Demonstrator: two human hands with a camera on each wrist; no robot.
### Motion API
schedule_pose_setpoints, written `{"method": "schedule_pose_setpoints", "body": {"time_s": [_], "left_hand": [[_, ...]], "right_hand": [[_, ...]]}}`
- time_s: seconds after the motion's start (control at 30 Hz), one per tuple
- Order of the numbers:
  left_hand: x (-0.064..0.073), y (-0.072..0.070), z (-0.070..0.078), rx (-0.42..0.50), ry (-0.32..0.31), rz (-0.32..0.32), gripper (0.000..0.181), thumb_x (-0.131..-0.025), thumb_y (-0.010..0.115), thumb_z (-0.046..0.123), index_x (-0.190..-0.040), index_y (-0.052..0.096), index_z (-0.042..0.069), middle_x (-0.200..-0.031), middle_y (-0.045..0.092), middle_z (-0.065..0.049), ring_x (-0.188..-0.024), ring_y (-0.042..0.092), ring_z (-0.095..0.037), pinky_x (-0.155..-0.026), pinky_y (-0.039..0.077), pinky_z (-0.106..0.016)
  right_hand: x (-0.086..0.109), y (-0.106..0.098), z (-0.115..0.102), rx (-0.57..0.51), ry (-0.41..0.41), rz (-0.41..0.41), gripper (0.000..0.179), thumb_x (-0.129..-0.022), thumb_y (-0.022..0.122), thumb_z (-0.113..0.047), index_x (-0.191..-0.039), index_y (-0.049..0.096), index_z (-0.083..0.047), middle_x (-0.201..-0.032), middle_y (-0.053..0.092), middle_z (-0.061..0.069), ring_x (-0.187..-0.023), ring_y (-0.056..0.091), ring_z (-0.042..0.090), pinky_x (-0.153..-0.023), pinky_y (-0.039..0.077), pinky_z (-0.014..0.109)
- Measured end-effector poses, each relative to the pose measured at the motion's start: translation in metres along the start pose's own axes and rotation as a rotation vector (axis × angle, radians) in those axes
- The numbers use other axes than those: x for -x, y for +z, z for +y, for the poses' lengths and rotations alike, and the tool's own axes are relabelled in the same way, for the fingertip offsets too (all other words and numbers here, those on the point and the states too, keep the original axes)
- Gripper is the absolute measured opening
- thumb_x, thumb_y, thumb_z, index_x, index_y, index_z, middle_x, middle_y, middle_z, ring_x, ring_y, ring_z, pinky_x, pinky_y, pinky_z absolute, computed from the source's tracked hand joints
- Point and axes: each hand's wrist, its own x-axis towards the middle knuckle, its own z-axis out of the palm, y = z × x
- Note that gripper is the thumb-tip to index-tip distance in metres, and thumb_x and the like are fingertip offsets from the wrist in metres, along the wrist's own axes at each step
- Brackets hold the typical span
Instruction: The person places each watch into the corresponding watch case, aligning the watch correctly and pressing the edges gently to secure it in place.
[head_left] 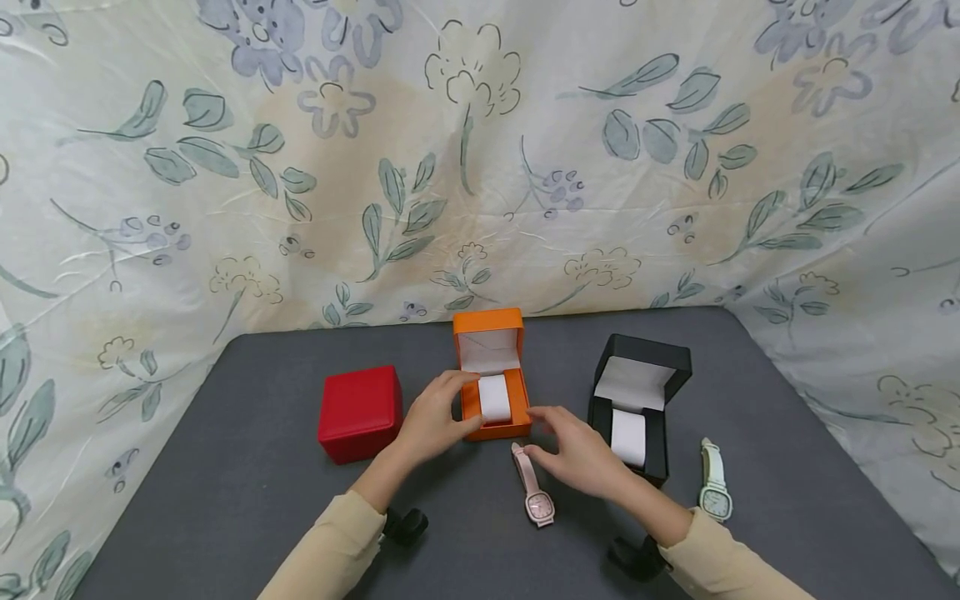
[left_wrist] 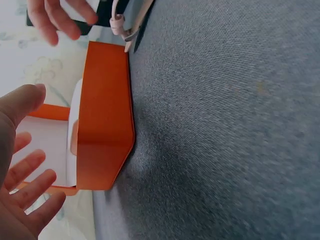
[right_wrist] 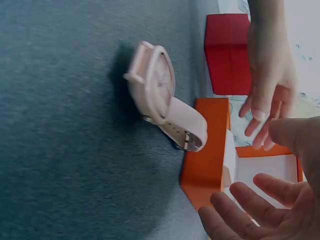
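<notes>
An orange watch box point(head_left: 489, 320) stands with its lid up, a white cushion point(head_left: 494, 398) inside. My left hand point(head_left: 433, 423) is at the box's left side, fingers spread and relaxed, thumb near the front left corner. My right hand point(head_left: 576, 452) hovers by the front right corner with its fingers loosely bent and nothing between them. Below that hand, a pink watch point(head_left: 539, 506) lies face up on the grey table, its strap point(right_wrist: 187, 120) reaching toward the box front. In the left wrist view, the left fingers point(left_wrist: 32, 187) overlap the raised lid.
To the left sits a closed red box point(head_left: 362, 412). At the right a black box point(head_left: 651, 352) stands with its lid raised and a white cushion point(head_left: 628, 437) inside. A pale green watch point(head_left: 715, 492) lies beyond it. Floral cloth point(head_left: 480, 208) hangs behind the grey table point(head_left: 262, 467).
</notes>
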Motion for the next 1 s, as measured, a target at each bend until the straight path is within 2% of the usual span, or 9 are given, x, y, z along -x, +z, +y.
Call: {"method": "schedule_pose_setpoints", "body": {"time_s": [0.2, 0.4, 0.67, 1.0], "left_hand": [[-0.010, 0.004, 0.003, -0.063, -0.027, -0.042, 0.058, -0.074, 0.075, 0.034, -0.124, 0.055, 0.014, -0.123, 0.054, -0.001, -0.106, 0.051, -0.017, -0.089, 0.049, -0.036], [-0.019, 0.007, 0.003, -0.094, -0.043, -0.080, 0.059, -0.073, 0.075, 0.037, -0.124, 0.055, 0.014, -0.123, 0.054, -0.001, -0.105, 0.049, -0.018, -0.090, 0.048, -0.037], [-0.028, 0.010, 0.003, -0.165, -0.033, -0.116, 0.060, -0.073, 0.075, 0.039, -0.124, 0.055, 0.014, -0.122, 0.054, -0.004, -0.106, 0.049, -0.022, -0.092, 0.045, -0.040], [-0.035, 0.014, 0.001, -0.225, 0.003, -0.171, 0.063, -0.072, 0.075, 0.041, -0.124, 0.056, 0.012, -0.121, 0.055, -0.007, -0.107, 0.048, -0.024, -0.094, 0.042, -0.041]], "right_hand": [[0.009, 0.003, 0.003, 0.014, 0.012, -0.037, 0.045, -0.080, 0.070, -0.021, -0.119, 0.056, -0.005, -0.107, 0.060, 0.008, -0.094, 0.060, 0.021, -0.076, 0.051, 0.035], [0.017, 0.006, 0.005, 0.048, 0.006, -0.054, 0.042, -0.078, 0.071, -0.023, -0.115, 0.058, -0.006, -0.099, 0.060, 0.002, -0.086, 0.058, 0.015, -0.070, 0.050, 0.028], [0.026, 0.008, 0.006, 0.041, 0.037, -0.106, 0.040, -0.077, 0.073, -0.026, -0.109, 0.059, -0.007, -0.089, 0.057, -0.002, -0.080, 0.058, 0.013, -0.066, 0.050, 0.026], [0.035, 0.012, 0.009, 0.064, 0.021, -0.140, 0.031, -0.076, 0.073, -0.028, -0.096, 0.059, -0.010, -0.076, 0.053, -0.004, -0.062, 0.047, 0.005, -0.052, 0.040, 0.021]]}}
